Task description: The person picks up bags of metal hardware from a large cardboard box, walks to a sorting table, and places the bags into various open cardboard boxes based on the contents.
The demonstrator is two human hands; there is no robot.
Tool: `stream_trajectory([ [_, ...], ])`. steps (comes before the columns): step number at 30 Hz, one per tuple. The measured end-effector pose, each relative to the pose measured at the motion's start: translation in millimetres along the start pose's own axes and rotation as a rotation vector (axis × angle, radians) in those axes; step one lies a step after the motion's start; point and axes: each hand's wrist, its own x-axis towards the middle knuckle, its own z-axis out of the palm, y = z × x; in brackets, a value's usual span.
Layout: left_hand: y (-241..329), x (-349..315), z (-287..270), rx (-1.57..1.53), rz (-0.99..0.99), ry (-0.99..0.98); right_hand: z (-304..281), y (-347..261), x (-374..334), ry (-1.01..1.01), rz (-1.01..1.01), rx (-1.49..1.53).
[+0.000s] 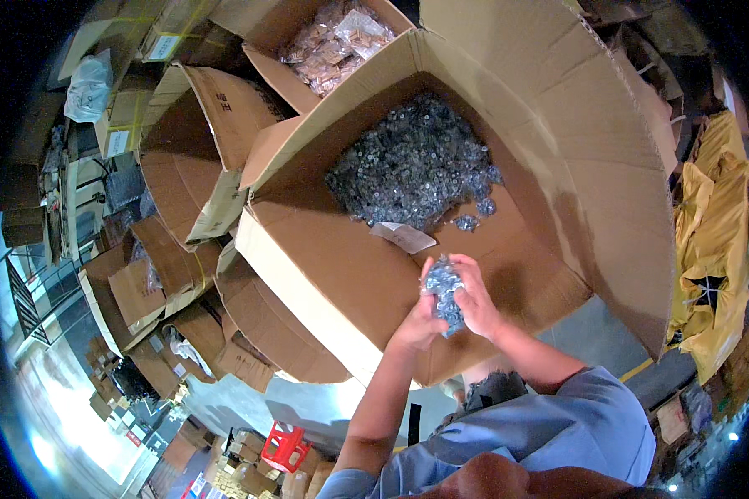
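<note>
Between both hands I hold a clear plastic bag of small shiny metal parts [446, 291], over the near side of a large open cardboard box [508, 266]. My left hand [422, 320] closes round its left and lower side. From the right, my right hand [474, 299] grips it with the fingers over its top. Deeper in the box lies a big heap of similar small bags [416, 158], filled with silvery ring-like pieces. A single bag [466, 223] rests apart from the heap, nearer to me. Beside it is a white paper sheet [404, 237].
Behind stands another box with bags of copper-coloured parts [341, 50]. Open cartons [183, 150] crowd the left. Yellow sheeting [711, 241] covers something at the right. A red plastic stool [285, 447] stands on the floor at lower left. The big box's tall flap [574, 125] rises on the right.
</note>
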Motion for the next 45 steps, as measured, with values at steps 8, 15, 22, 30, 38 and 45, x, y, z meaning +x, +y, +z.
stream_trajectory([
  [8,13.9,3.0,-26.9,-0.001,-0.099,0.033,-59.5,-50.5,35.9,-0.672,0.467,0.433],
  [15,8.4,9.0,-45.7,-0.191,-0.171,-0.043,-128.4,97.8,91.1,-0.152,0.579,0.954],
  [22,-5.7,-4.8,-109.0,-0.399,-0.214,0.213,-108.6,301.3,79.6,0.223,1.125,0.06],
  [30,-19.4,7.9,-110.2,-0.384,-0.192,0.48,-55.4,438.9,104.3,0.266,0.648,-0.467],
  [38,-12.0,21.6,-107.3,-0.353,-0.228,0.474,15.8,445.1,132.5,0.369,1.031,-0.68],
  [45,-35.6,22.6,-133.0,-0.286,-0.322,0.136,9.0,424.0,68.7,0.112,1.038,0.222],
])
